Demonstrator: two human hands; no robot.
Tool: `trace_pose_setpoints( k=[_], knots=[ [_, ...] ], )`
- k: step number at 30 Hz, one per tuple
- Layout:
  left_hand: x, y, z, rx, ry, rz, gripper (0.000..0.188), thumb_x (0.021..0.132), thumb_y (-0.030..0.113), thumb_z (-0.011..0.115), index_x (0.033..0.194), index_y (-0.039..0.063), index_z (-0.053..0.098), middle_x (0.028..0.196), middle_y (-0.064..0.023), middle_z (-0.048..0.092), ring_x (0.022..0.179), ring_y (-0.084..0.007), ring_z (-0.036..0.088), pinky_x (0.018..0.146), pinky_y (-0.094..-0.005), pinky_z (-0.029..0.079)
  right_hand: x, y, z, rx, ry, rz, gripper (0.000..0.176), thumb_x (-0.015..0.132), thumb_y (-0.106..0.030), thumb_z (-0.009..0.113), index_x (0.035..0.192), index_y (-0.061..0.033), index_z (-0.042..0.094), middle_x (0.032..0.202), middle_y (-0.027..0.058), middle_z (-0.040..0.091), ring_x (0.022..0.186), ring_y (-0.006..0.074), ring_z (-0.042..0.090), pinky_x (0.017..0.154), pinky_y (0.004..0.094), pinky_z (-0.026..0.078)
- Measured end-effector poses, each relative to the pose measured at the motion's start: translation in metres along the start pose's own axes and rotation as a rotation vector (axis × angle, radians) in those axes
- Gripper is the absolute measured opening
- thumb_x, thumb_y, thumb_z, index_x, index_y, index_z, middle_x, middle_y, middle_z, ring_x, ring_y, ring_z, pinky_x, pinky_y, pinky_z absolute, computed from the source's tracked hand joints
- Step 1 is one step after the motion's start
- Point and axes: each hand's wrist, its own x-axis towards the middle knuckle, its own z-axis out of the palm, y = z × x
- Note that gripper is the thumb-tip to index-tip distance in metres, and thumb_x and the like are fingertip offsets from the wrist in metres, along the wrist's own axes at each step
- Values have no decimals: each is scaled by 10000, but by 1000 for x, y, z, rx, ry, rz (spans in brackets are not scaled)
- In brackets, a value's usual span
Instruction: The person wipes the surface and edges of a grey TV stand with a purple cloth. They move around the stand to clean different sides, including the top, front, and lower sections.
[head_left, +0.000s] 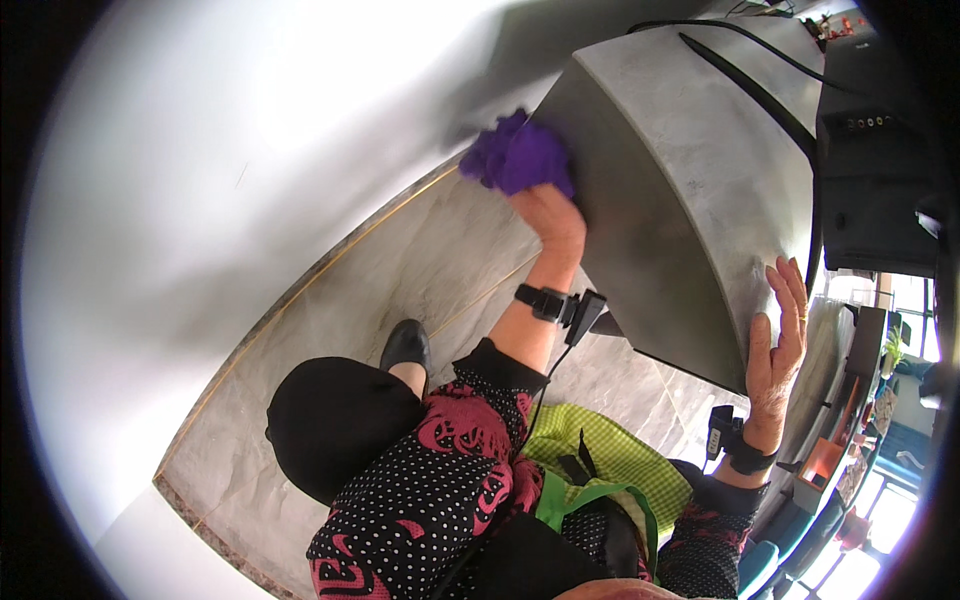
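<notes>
A bunched purple cloth (517, 154) is in my left hand (544, 206), blurred, at the far edge of the cabinet's dark grey side panel (637, 210), close to the white wall. The cloth hides most of the fingers. My right hand (781, 341) holds nothing; its fingers are extended and it lies at the front edge of the cabinet's grey stone-patterned top (675, 120). Both wrists wear black straps with small devices, and a cable runs from the left one.
A black screen-like device (874, 172) with coloured sockets stands on the top, near a black cable (750, 37). The white wall (225, 150) meets grey marble-patterned floor tiles (420, 262) along a dark border. Chairs and windows lie at the far right.
</notes>
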Motion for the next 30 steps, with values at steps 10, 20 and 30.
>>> trace_pose_setpoints(
  k=[10,20,30],
  knots=[
    [-122,-97,-47,-172,64,-644,631,1142,438,343,1511,-64,441,1540,-176,495,1373,-301,495,1184,-392,360,0,8,0,55,-13,47,515,1077,-409,558,1413,-28,645,1517,189,576,1493,365,453,1227,494,336],
    [-286,-46,-78,-16,-6,-973,622,1144,380,357,1560,-83,374,1599,-190,444,1435,-299,447,1224,-376,309,-3,15,-4,34,-31,62,459,1071,-297,533,1451,-54,621,1552,168,556,1527,334,413,1252,498,291],
    [-74,-42,-39,-194,34,-462,512,1121,241,421,1524,-75,422,1576,-164,470,1424,-270,453,1219,-375,302,-6,23,-4,20,-36,69,496,1080,-334,535,1471,-35,600,1553,188,549,1521,343,420,1251,498,286]
  ],
)
